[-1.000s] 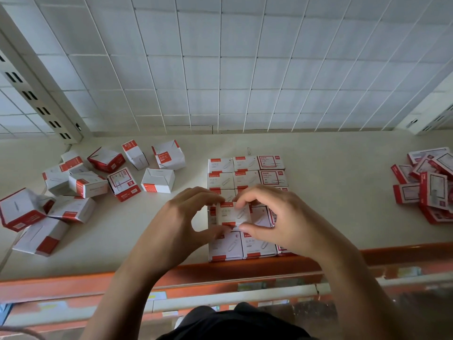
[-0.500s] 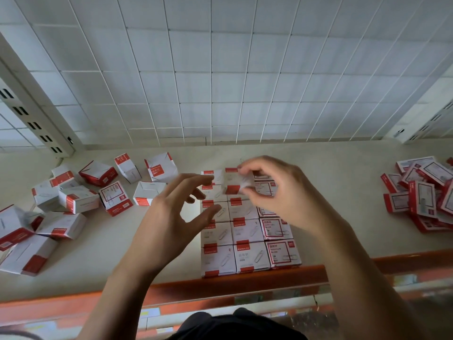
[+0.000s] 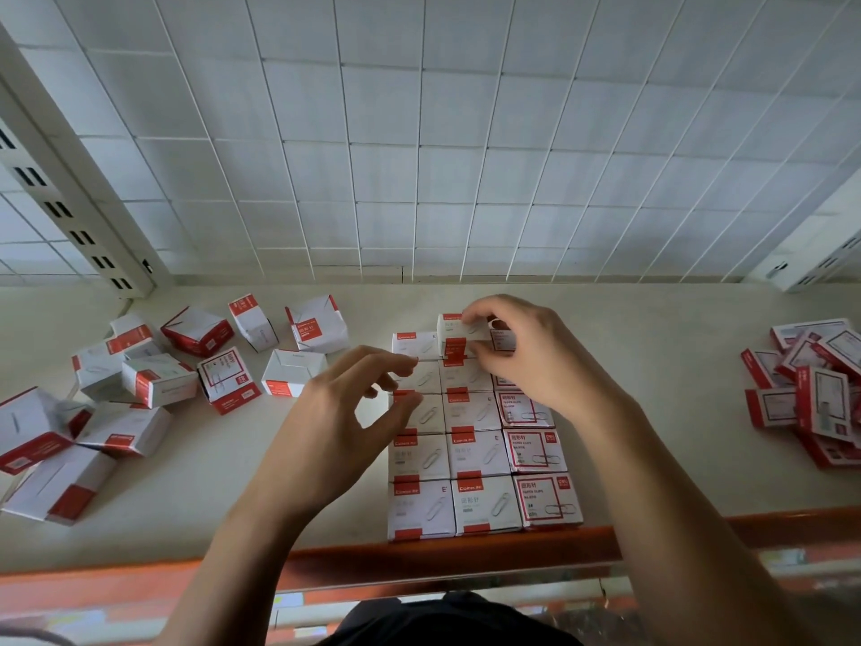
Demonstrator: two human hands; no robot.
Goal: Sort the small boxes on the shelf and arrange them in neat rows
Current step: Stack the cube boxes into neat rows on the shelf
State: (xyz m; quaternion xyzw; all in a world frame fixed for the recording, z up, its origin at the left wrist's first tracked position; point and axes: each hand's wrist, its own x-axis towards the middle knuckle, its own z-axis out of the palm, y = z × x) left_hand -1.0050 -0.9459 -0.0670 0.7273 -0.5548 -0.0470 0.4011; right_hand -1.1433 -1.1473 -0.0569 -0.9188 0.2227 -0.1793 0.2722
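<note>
Currently a small box (image 3: 459,335) is pinched by the right hand (image 3: 526,356) at the far end of the neat rows (image 3: 480,454) on the shelf (image 3: 209,496). The left hand (image 3: 335,426) hovers empty, loosely bent, over their left column. Jumbled boxes (image 3: 153,380) lie left, a flatter pile (image 3: 810,389) right.

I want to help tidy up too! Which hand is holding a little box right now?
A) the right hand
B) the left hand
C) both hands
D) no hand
A: the right hand pinches a small box at the far end of the neat rows, while the left hand hovers with nothing in it.
</note>
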